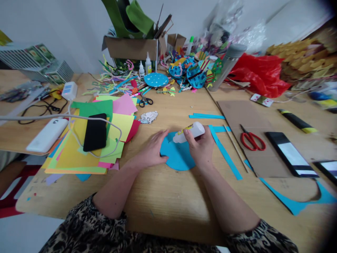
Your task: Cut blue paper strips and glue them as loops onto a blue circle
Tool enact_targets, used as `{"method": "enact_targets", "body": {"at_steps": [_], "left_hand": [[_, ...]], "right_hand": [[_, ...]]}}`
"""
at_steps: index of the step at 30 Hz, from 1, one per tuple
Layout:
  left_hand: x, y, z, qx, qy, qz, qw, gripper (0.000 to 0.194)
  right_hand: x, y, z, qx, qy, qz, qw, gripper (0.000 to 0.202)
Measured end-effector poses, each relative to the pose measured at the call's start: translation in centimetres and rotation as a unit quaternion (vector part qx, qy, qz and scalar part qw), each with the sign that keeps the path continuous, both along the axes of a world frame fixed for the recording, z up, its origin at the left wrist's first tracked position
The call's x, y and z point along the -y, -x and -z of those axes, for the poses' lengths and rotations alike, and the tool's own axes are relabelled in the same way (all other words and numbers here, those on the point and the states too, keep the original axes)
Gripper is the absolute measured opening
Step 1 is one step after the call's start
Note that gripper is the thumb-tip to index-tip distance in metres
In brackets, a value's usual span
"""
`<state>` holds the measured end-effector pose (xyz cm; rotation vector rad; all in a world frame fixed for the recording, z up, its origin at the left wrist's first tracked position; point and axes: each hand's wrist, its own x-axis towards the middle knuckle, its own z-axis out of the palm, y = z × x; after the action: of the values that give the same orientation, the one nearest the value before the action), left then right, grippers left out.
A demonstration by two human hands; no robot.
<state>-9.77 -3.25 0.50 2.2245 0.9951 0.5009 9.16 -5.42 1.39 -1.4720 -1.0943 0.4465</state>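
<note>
A blue paper circle (179, 160) lies flat on the table in front of me. My left hand (152, 149) rests at its left edge, thumb and fingers spread apart along the rim. Wrapped around a white glue bottle (196, 130) is my right hand (202, 149). The bottle is tilted, its nozzle pointing down and left close to the circle's upper left part. Blue paper strips (226, 154) lie just right of my right hand, with a thin wooden stick (238, 151) beside them. Further blue strips (206, 116) lie beyond the bottle.
Red-handled scissors (252, 140) and a phone (292, 154) lie on cardboard (237, 109) at right. Left are stacked coloured papers (76, 160) with a black phone (95, 133) and a white cable. A paper cutout (149, 117), small scissors (145, 102) and craft pieces sit farther back.
</note>
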Motion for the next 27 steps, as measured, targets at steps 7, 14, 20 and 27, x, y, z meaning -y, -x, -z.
{"method": "enact_targets", "body": {"at_steps": [7, 14, 20, 27], "left_hand": [[-0.06, 0.02, 0.35, 0.003, -0.008, 0.001, 1.0, 0.092], [-0.06, -0.01, 0.14, 0.004, 0.001, 0.002, 1.0, 0.092], [-0.03, -0.07, -0.03, 0.002, 0.0, 0.0, 1.0, 0.093], [-0.02, -0.06, 0.0, 0.002, -0.002, 0.001, 1.0, 0.093]], "right_hand": [[0.01, -0.18, 0.34, 0.015, 0.011, 0.003, 1.0, 0.042], [0.06, -0.11, 0.12, 0.026, 0.008, 0.004, 1.0, 0.041], [0.1, -0.05, 0.11, 0.038, 0.007, 0.006, 0.999, 0.041], [0.13, -0.06, 0.02, 0.035, 0.01, 0.007, 0.999, 0.042]]}}
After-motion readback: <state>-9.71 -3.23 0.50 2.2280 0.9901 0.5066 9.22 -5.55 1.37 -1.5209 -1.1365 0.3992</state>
